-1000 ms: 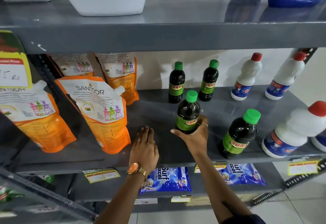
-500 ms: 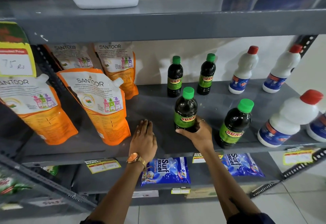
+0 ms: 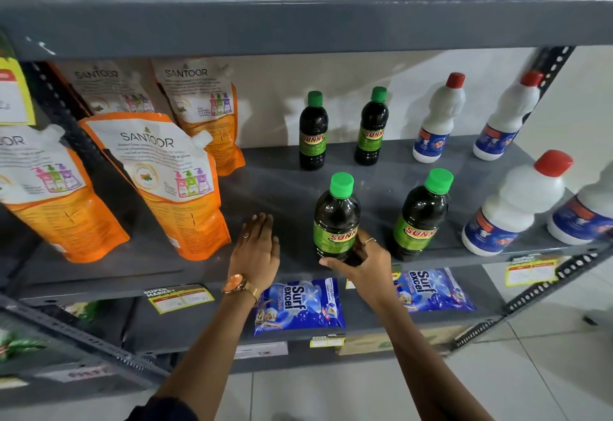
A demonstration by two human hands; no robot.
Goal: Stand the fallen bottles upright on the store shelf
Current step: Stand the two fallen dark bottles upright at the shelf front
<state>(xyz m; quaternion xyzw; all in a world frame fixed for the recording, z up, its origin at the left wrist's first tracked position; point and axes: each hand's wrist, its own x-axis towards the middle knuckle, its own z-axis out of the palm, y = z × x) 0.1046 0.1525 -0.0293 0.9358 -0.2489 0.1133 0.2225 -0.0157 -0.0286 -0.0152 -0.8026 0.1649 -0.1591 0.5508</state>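
Observation:
A dark Sunny bottle [image 3: 336, 218] with a green cap stands upright near the front of the grey shelf [image 3: 285, 188]. My right hand [image 3: 363, 263] grips its base from the front. My left hand [image 3: 257, 248] rests flat on the shelf to the bottle's left, fingers together, holding nothing. A second front Sunny bottle [image 3: 421, 218] stands upright to the right. Two more Sunny bottles [image 3: 313, 132] [image 3: 371, 128] stand at the back. Several white bottles with red caps [image 3: 515, 208] [image 3: 438, 118] [image 3: 506, 118] stand upright on the right.
Orange Santoor refill pouches [image 3: 159, 185] lean on the left of the shelf. Blue Surf Excel packets [image 3: 298, 304] lie on the shelf below. A thick shelf [image 3: 298, 25] hangs overhead with jugs on it. A slotted upright post [image 3: 547, 75] stands at the right.
My right hand has slid lower to the base of the Sunny bottle, which stays upright. My left hand has kept its place flat on the shelf. The view has shifted slightly.

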